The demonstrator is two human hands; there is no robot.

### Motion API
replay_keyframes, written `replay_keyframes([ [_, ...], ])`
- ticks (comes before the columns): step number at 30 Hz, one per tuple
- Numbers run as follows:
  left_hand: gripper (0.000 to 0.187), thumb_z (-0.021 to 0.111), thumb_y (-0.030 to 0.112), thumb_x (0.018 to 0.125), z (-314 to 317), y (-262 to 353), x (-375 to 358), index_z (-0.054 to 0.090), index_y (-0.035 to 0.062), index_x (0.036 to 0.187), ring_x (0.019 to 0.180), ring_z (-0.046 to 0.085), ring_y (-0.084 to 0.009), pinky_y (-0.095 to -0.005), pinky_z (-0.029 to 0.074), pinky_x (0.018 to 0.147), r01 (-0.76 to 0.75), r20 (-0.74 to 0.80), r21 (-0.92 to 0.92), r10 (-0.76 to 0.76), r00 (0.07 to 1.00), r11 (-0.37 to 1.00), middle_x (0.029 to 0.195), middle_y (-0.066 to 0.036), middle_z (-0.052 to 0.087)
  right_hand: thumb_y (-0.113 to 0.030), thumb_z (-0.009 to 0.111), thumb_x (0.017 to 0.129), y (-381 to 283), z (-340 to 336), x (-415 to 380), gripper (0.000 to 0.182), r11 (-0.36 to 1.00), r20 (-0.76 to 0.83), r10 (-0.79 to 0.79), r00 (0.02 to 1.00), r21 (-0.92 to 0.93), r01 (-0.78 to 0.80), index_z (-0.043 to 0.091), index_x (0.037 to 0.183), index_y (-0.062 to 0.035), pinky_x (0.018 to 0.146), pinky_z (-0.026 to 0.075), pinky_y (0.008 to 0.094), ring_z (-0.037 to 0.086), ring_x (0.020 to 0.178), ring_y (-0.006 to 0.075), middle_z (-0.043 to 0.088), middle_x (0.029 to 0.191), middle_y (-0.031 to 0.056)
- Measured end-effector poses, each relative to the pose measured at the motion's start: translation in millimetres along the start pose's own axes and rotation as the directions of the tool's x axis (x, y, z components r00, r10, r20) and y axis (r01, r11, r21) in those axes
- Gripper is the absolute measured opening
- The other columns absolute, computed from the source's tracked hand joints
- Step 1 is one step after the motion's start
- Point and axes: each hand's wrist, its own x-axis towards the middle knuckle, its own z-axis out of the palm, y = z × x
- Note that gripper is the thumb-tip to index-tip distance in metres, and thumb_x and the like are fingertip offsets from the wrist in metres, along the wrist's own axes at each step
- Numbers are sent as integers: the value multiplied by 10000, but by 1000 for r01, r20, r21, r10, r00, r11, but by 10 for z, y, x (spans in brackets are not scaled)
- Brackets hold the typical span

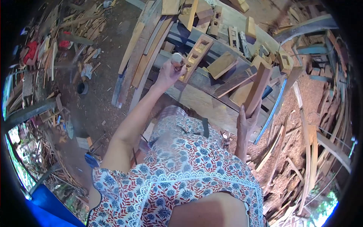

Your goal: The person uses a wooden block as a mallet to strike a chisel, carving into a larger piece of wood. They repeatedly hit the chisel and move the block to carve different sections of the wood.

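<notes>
My left hand (171, 75) is closed round the handle of a chisel (177, 58), its pale round butt end facing up toward me. The chisel's lower part is hidden by the hand. Right beside it lies a wooden piece with rectangular mortises (199, 50), and pale chips show in its holes. My right hand (248, 120) grips a thick rectangular wooden bar (260, 85) at its lower end, holding it tilted upward over the right side of the workbench (193, 99). Near that hand runs a blue measuring strip (273, 109) along the bench edge.
More wooden blocks (222, 65) and mortised pieces (215, 22) lie over the bench. Long boards (153, 53) extend along its left side. Scrap wood (308, 151) and shavings cover the ground at right. A dark round container (82, 88) sits on the floor at left.
</notes>
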Motion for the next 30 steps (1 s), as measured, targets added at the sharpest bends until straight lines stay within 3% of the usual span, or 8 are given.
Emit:
replay_keyframes([
  [10,340,689,149,766,141,160,219,566,49,1067,876,641,-329,-396,517,749,-217,310,218,143,940,952,960,-156,641,-87,642,855,-255,227,-513,750,995,-188,70,980,-53,-81,232,1483,-70,1027,368,357,456,1239,245,416,1405,165],
  [17,381,695,147,763,290,-10,197,527,52,1091,908,624,-337,-408,505,785,-514,423,226,392,817,828,999,-143,627,-21,678,790,17,758,-910,836,965,-347,-80,934,209,160,204,1476,-82,878,481,381,518,1113,223,467,1290,171],
  [18,385,692,153,767,295,-18,193,525,50,1098,920,622,-334,-408,503,795,-510,436,238,379,816,826,1014,-144,623,-41,705,761,127,884,-935,869,851,-289,114,951,522,57,212,1475,-97,882,481,387,519,1115,238,492,1264,182],
  [20,389,689,159,771,278,-24,190,523,49,1105,932,620,-332,-407,502,804,-514,449,246,373,812,822,1029,-144,619,-33,703,766,119,985,-804,872,861,-18,-131,991,-498,104,203,1476,-112,890,471,378,514,1097,235,496,1237,162],
  [24,402,691,179,769,248,-25,260,526,51,1113,953,614,-331,-406,498,824,-526,500,244,359,788,815,1042,-146,615,-9,694,745,-265,1079,-830,816,951,-37,-29,999,-307,16,275,1443,-71,925,450,392,519,1102,286,501,1229,181],
  [27,424,677,189,781,231,-9,228,511,41,1141,977,601,-330,-407,482,865,-500,532,216,328,781,839,1051,-150,605,6,698,664,-244,1168,-957,791,931,-476,44,878,339,137,373,1386,-10,954,432,412,525,1104,369,493,1228,240],
  [28,434,659,193,796,225,4,243,497,36,1167,993,593,-326,-408,469,901,-479,544,218,301,783,851,1064,-150,595,6,698,664,-79,1187,-899,791,932,-478,44,877,337,137,373,1386,-10,954,432,412,525,1104,369,493,1228,240],
  [30,440,663,205,799,368,-282,257,498,40,1172,999,594,-316,-402,475,898,-418,566,10,339,751,909,1079,-142,591,3,705,647,186,1171,-740,853,870,-4,-236,972,-446,209,347,1418,-56,944,441,412,526,1096,358,495,1229,221],
])
